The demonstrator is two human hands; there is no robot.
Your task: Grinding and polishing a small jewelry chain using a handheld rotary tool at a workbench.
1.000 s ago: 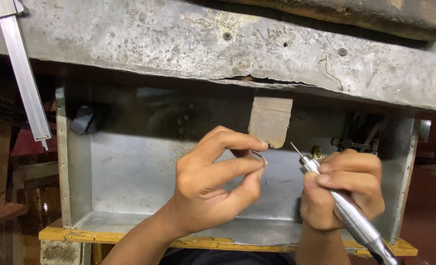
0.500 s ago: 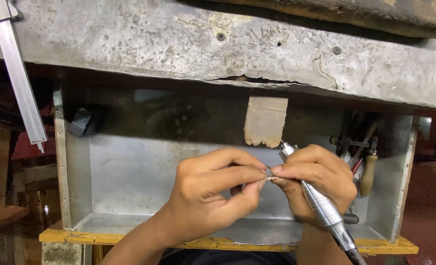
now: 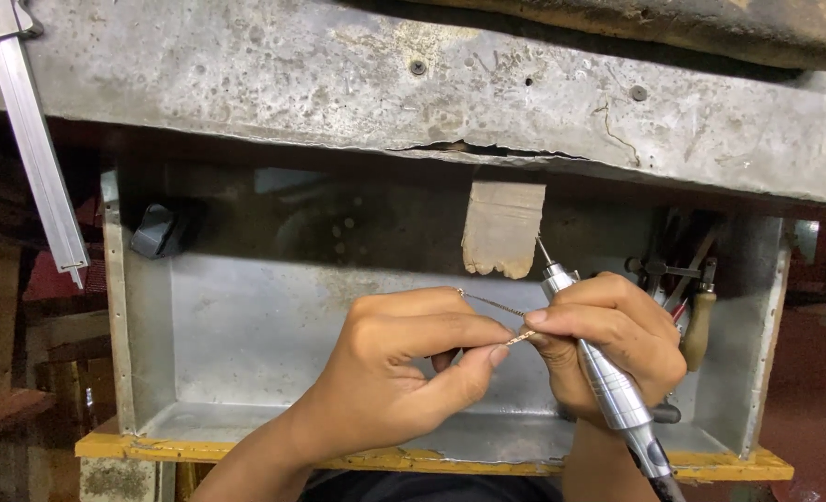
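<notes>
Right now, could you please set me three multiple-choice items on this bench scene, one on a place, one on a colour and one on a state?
1. Where do the spare tools with wooden handles stand?
A. at the right end of the metal tray
B. on top of the bench slab
C. at the tray's left end

2. What colour is the tray's front edge?
A. blue
B. yellow
C. white

3. How does the right hand carry the rotary handpiece?
A. lying loose on the tray floor
B. gripped in the palm, bit pointing up
C. bit pressed into the slab

Answers: 1 A, they lean beside the metal tray right wall. 2 B, the painted strip shows yellow. 3 B, the fingers wrap it while thumb and forefinger share a thin chain piece with the left hand.
</notes>
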